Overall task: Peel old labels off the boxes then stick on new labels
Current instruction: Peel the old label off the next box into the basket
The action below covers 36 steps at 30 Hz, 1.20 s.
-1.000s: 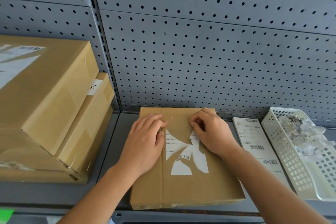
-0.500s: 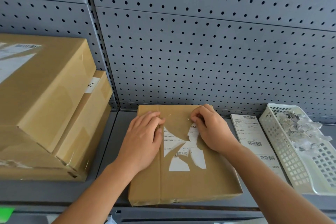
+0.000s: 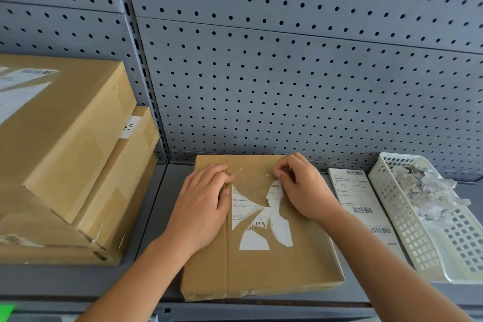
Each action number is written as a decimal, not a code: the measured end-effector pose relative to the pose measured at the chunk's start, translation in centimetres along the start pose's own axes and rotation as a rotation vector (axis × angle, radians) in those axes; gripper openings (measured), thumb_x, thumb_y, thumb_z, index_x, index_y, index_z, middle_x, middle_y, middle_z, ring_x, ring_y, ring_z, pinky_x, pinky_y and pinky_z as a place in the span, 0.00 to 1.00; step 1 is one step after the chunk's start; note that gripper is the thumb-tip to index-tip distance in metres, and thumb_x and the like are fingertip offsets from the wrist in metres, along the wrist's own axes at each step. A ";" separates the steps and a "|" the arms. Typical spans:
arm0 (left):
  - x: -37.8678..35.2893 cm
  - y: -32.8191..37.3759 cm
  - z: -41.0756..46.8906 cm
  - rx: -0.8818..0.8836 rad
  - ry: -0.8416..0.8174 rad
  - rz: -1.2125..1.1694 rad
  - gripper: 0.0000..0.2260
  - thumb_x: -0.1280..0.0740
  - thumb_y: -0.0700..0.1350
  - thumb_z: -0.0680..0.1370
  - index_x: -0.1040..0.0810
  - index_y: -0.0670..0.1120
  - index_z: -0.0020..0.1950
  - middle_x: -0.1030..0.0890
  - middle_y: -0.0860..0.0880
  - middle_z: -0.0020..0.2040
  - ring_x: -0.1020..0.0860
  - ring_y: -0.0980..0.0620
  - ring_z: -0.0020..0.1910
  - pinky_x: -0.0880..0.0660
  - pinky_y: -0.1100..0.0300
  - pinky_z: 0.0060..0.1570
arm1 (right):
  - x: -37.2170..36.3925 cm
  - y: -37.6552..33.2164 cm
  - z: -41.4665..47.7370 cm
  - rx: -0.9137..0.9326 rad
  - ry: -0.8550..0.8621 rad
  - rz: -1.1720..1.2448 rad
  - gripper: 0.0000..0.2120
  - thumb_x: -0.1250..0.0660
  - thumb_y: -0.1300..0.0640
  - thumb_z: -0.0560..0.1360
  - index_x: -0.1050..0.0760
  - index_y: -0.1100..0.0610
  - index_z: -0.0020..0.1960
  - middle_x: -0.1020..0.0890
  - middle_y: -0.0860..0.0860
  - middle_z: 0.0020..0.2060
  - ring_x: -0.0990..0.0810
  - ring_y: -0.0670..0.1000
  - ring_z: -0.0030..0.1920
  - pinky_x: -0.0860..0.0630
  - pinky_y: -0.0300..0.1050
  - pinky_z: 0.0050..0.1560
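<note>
Pinching the torn upper flap of the old label [image 3: 251, 217] with the right hand [image 3: 303, 188] at one o'clock, lifted further than a second ago; bracing the box [image 3: 300, 269] mid-shelf with flat left hand [image 3: 203, 201] at nine o'clock; plenty left to peel

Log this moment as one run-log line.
step: peeling old label | left hand: presses box | right hand: pinches old label's torn edge | new labels: beside box | scraps: in basket
</note>
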State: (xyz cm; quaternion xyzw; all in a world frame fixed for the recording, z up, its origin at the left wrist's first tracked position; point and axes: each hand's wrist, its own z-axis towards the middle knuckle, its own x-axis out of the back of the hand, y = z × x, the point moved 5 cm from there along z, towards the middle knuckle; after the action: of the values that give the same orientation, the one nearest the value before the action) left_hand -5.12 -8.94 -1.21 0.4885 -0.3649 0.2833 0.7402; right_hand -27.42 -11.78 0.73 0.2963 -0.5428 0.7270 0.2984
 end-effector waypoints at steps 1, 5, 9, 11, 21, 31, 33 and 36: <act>0.0 0.0 0.0 0.000 0.000 0.002 0.13 0.42 0.47 0.84 0.25 0.53 0.67 0.31 0.59 0.73 0.39 0.59 0.76 0.45 0.55 0.78 | 0.0 -0.1 0.1 0.006 -0.003 -0.015 0.02 0.33 0.58 0.79 0.23 0.51 0.50 0.26 0.41 0.46 0.26 0.41 0.44 0.26 0.43 0.46; 0.1 0.1 0.0 0.001 0.003 0.006 0.13 0.42 0.47 0.84 0.25 0.53 0.67 0.31 0.59 0.73 0.40 0.59 0.76 0.46 0.57 0.77 | -1.0 -0.6 0.5 0.046 -0.007 -0.207 0.03 0.33 0.53 0.79 0.22 0.50 0.51 0.25 0.42 0.47 0.23 0.46 0.43 0.22 0.50 0.42; 0.2 0.1 0.0 0.000 0.001 0.011 0.13 0.43 0.47 0.84 0.25 0.53 0.66 0.32 0.60 0.73 0.41 0.61 0.75 0.52 0.65 0.75 | -1.3 -1.3 0.9 0.085 -0.016 -0.404 0.06 0.41 0.55 0.83 0.26 0.53 0.50 0.27 0.45 0.47 0.29 0.50 0.40 0.26 0.49 0.34; 0.2 0.1 -0.1 -0.004 0.001 0.013 0.13 0.43 0.47 0.84 0.25 0.53 0.66 0.32 0.60 0.73 0.41 0.61 0.76 0.52 0.64 0.75 | -1.5 -1.6 1.0 0.087 -0.094 -0.447 0.07 0.45 0.57 0.83 0.29 0.54 0.50 0.30 0.46 0.47 0.33 0.50 0.40 0.30 0.48 0.34; 0.1 0.0 0.0 -0.002 0.003 0.004 0.12 0.42 0.47 0.84 0.25 0.53 0.66 0.31 0.60 0.73 0.40 0.60 0.76 0.50 0.61 0.76 | 1.6 0.0 -1.8 -0.072 0.050 0.023 0.09 0.41 0.63 0.81 0.24 0.54 0.48 0.24 0.40 0.46 0.26 0.40 0.49 0.32 0.31 0.47; -0.1 -0.1 0.1 0.000 -0.009 0.002 0.13 0.42 0.47 0.84 0.25 0.53 0.67 0.31 0.59 0.73 0.40 0.60 0.76 0.49 0.60 0.77 | 0.1 -0.1 -1.9 -0.084 0.099 -0.125 0.10 0.40 0.61 0.81 0.20 0.55 0.49 0.22 0.46 0.48 0.23 0.51 0.47 0.25 0.49 0.49; -0.1 -0.1 0.1 -0.003 -0.008 0.000 0.12 0.42 0.47 0.84 0.25 0.53 0.67 0.31 0.59 0.73 0.40 0.59 0.76 0.47 0.58 0.78 | -0.1 -0.1 -2.0 -0.070 0.118 -0.146 0.09 0.39 0.62 0.81 0.20 0.55 0.48 0.21 0.47 0.47 0.23 0.52 0.46 0.25 0.51 0.49; -0.2 -0.1 0.0 -0.009 -0.004 -0.002 0.13 0.42 0.47 0.84 0.25 0.53 0.67 0.30 0.58 0.73 0.39 0.59 0.76 0.45 0.55 0.78 | -0.1 0.2 -2.1 -0.081 0.115 -0.116 0.09 0.38 0.62 0.80 0.20 0.53 0.47 0.22 0.45 0.47 0.23 0.52 0.45 0.24 0.51 0.47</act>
State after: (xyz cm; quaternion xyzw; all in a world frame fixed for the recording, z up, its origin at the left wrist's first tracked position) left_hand -5.10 -9.05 -1.40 0.4862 -0.3671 0.2801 0.7419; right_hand -27.76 -9.85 0.07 0.2727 -0.5357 0.7018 0.3822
